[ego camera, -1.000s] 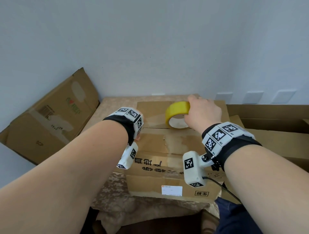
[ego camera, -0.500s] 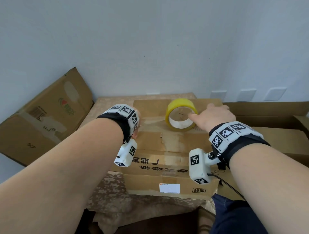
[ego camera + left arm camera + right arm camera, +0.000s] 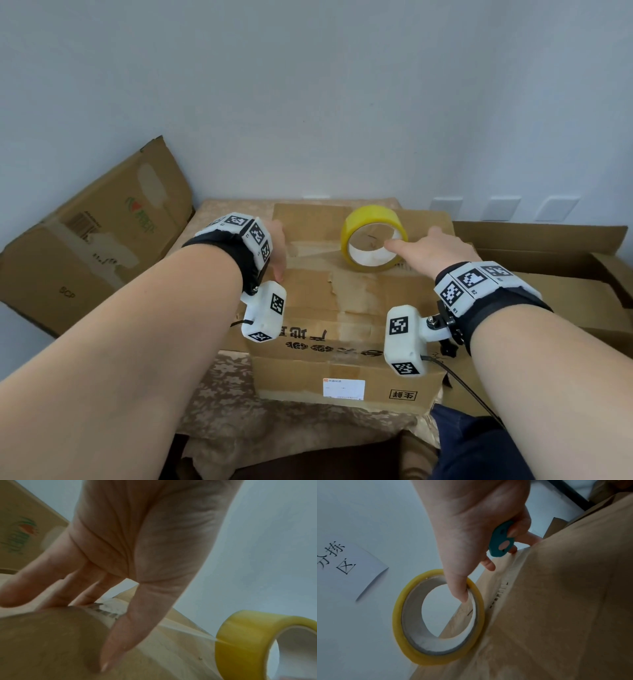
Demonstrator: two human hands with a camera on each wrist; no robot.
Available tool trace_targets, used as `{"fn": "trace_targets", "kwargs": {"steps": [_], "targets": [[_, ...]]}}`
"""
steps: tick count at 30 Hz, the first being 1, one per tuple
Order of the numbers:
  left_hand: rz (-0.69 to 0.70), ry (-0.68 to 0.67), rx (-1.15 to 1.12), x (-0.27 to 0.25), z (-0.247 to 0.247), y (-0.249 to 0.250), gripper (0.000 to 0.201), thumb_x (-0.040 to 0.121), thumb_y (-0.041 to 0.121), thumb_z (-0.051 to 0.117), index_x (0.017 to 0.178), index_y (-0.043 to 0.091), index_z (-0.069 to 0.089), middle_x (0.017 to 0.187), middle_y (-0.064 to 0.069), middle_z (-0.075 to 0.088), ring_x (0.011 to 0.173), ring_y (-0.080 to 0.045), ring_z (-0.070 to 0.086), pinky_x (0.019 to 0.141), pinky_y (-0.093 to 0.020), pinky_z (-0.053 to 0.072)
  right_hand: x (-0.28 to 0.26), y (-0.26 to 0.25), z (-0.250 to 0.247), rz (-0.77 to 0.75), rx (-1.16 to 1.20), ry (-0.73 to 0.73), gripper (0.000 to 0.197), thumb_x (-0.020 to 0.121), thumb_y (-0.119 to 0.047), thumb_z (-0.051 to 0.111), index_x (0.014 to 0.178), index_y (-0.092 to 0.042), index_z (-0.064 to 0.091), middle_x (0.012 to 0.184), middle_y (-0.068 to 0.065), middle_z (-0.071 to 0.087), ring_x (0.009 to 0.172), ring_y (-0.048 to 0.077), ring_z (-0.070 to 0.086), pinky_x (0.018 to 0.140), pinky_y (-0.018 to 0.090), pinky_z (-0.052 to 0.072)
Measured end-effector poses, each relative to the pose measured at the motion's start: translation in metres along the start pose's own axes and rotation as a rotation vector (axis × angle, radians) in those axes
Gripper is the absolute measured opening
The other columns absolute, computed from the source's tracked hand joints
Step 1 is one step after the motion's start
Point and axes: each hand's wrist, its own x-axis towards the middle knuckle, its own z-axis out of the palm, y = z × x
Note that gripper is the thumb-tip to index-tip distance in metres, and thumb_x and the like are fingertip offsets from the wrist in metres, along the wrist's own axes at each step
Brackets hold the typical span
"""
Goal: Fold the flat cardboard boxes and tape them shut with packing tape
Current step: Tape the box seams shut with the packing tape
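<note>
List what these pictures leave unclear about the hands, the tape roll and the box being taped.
- Left hand: in the head view the wristband covers most of it; the left wrist view is blurred, so its contact with the box is uncertain.
- Teal tool: right hand covers its upper end; blade unseen.
- Tape roll: free end of tape too faint to find.
- Box label: print too small.
</note>
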Motion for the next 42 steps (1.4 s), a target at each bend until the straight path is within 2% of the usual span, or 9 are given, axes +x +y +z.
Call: {"fn": "trace_targets", "kwargs": {"steps": [2, 7, 12, 18, 21, 27, 32, 35, 42], "targets": [[-0.018, 0.007, -0.048, -0.011, -0.001, -0.011, 0.075, 0.074, 0.017, 0.080, 0.138, 0.011, 0.042, 0.083, -0.004, 0.055, 0.059, -0.018, 0.054, 0.037, -0.019, 0.044, -0.004, -0.012, 0.003, -0.031, -0.007, -0.011, 0.086, 0.073, -0.072, 0.051, 0.136, -0.015, 0.037, 0.126, 0.010, 0.052, 0.112, 0.033, 0.052, 0.072, 0.035, 0.038], [-0.020, -0.086, -0.149, -0.032, -0.002, -0.044, 0.090, 0.076, 0.022, 0.079, 0.148, 0.021, 0.026, 0.131, -0.014, 0.052, 0.110, -0.031, 0.057, 0.068, -0.032, 0.050, -0.012, -0.038, 0.009, -0.074, -0.042, 0.040, 0.081, 0.075, -0.072, 0.046, 0.131, -0.014, 0.043, 0.125, 0.012, 0.054, 0.113, 0.035, 0.052, 0.072, 0.035, 0.038], [-0.045, -0.081, -0.138, -0.038, 0.006, -0.061, 0.080, 0.076, 0.025, 0.079, 0.143, 0.023, 0.035, 0.132, -0.010, 0.049, 0.106, -0.029, 0.054, 0.059, -0.028, 0.047, -0.018, -0.064, 0.015, -0.135, -0.067, 0.042, 0.087, 0.069, -0.075, 0.050, 0.131, -0.014, 0.046, 0.126, 0.011, 0.055, 0.113, 0.033, 0.055, 0.074, 0.034, 0.041], [-0.160, -0.099, 0.028, -0.043, 0.008, -0.090, 0.096, 0.073, 0.050, 0.075, 0.148, 0.017, 0.026, 0.142, -0.008, 0.043, 0.126, -0.028, 0.045, 0.099, -0.034, 0.041, -0.033, -0.100, 0.039, -0.206, -0.151, 0.026, 0.074, 0.078, -0.072, 0.045, 0.126, -0.015, 0.051, 0.121, 0.010, 0.059, 0.110, 0.033, 0.057, 0.074, 0.033, 0.041], [-0.182, -0.089, 0.092, -0.043, 0.013, -0.091, 0.091, 0.075, 0.059, 0.068, 0.141, 0.007, 0.034, 0.135, -0.008, 0.050, 0.122, -0.027, 0.049, 0.101, -0.035, 0.042, -0.035, -0.105, 0.039, -0.211, -0.214, 0.050, 0.066, 0.081, -0.067, 0.046, 0.121, -0.015, 0.055, 0.112, 0.010, 0.062, 0.102, 0.031, 0.061, 0.070, 0.031, 0.041], [-0.119, -0.073, 0.183, -0.044, 0.027, -0.089, 0.073, 0.089, 0.056, 0.052, 0.139, 0.005, 0.040, 0.134, -0.010, 0.051, 0.120, -0.027, 0.051, 0.098, -0.035, 0.044, -0.046, -0.116, 0.041, -0.341, -0.260, 0.162, 0.034, 0.089, -0.035, 0.051, 0.118, -0.017, 0.045, 0.086, 0.005, 0.047, 0.084, 0.028, 0.052, 0.067, 0.032, 0.037], [-0.047, -0.047, 0.202, -0.043, 0.039, -0.087, 0.058, 0.099, 0.043, 0.037, 0.141, 0.003, 0.035, 0.143, -0.013, 0.040, 0.126, -0.027, 0.045, 0.102, -0.037, 0.040, -0.053, -0.120, 0.040, -0.501, -0.206, 0.251, 0.033, 0.085, -0.012, 0.051, 0.117, -0.018, 0.045, 0.103, 0.012, 0.063, 0.097, 0.035, 0.061, 0.068, 0.033, 0.036], [-0.048, -0.021, 0.194, -0.044, 0.042, -0.083, 0.060, 0.102, 0.036, 0.030, 0.147, -0.001, 0.020, 0.152, -0.016, 0.021, 0.135, -0.029, 0.033, 0.108, -0.040, 0.032, -0.052, -0.121, 0.039, -0.559, -0.242, 0.277, 0.032, 0.083, -0.006, 0.048, 0.114, -0.014, 0.044, 0.102, 0.012, 0.064, 0.095, 0.036, 0.062, 0.066, 0.033, 0.036], [-0.083, -0.024, 0.036, -0.032, 0.053, -0.081, 0.055, 0.101, 0.021, 0.034, 0.148, 0.000, 0.014, 0.155, -0.014, 0.011, 0.142, -0.032, 0.018, 0.114, -0.046, 0.022, -0.048, -0.119, 0.039, -0.592, -0.264, 0.277, 0.033, 0.084, -0.005, 0.047, 0.115, -0.014, 0.043, 0.097, 0.011, 0.063, 0.089, 0.035, 0.062, 0.064, 0.034, 0.037]]}}
